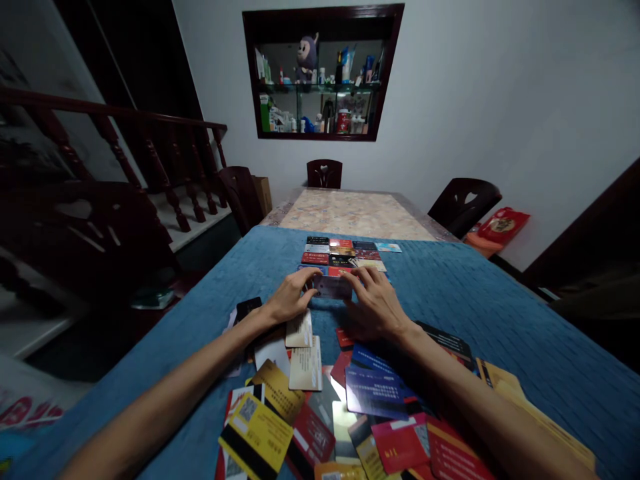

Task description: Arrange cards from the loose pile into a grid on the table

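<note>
I see both hands, left hand [293,297] and right hand [373,303], pinching one card [333,287] in their fingers over a blue-clothed tabletop [475,300]; wall shelf [323,73] beyond.

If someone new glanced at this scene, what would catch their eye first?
Both hands, left hand and right hand, meet on a greyish card at the centre of the blue cloth. Beyond them lies a neat grid of cards; nearer the camera sprawls a loose card pile.

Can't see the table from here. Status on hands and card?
Left hand and right hand both pinch one grey card. Card rows just beyond. Loose card pile under forearms.
</note>
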Demonstrator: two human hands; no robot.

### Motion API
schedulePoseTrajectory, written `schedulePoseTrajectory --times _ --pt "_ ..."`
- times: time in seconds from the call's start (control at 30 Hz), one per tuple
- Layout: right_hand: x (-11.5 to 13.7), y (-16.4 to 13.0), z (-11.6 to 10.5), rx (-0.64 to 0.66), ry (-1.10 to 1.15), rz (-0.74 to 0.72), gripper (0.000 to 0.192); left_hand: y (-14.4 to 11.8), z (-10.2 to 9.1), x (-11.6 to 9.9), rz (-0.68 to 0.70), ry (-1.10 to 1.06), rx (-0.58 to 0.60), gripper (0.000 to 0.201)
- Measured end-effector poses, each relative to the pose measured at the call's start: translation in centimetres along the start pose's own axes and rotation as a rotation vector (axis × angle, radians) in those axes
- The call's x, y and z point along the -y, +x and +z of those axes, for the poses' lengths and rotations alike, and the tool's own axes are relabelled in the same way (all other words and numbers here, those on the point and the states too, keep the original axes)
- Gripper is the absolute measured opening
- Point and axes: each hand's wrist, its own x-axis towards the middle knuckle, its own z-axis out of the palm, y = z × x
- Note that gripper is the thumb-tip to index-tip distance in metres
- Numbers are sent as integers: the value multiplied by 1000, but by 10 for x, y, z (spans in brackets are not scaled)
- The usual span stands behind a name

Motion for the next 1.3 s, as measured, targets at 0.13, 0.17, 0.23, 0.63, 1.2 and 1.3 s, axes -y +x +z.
schedulePoseTrajectory --times 0.13,0.17,0.23,0.63,1.2,1.3 --pt "-5 8 -8 15 28 -13 38 2 -7 -1 96 116 29 47" --pt "-7 10 -10 23 38 -15 38 2 -9 -2 113 150 35 51" --pt "-10 15 -11 34 58 -21 39 5 -13 -2 142 205 40 55" --pt "-41 55 5 111 111 -98 47 39 -32 26 236 373 97 46" --pt "-81 125 77 250 194 22 24 104 -28 120 114 352 209 30" --pt "-83 129 90 309 178 60 24 111 -21 133 61 334 226 31"
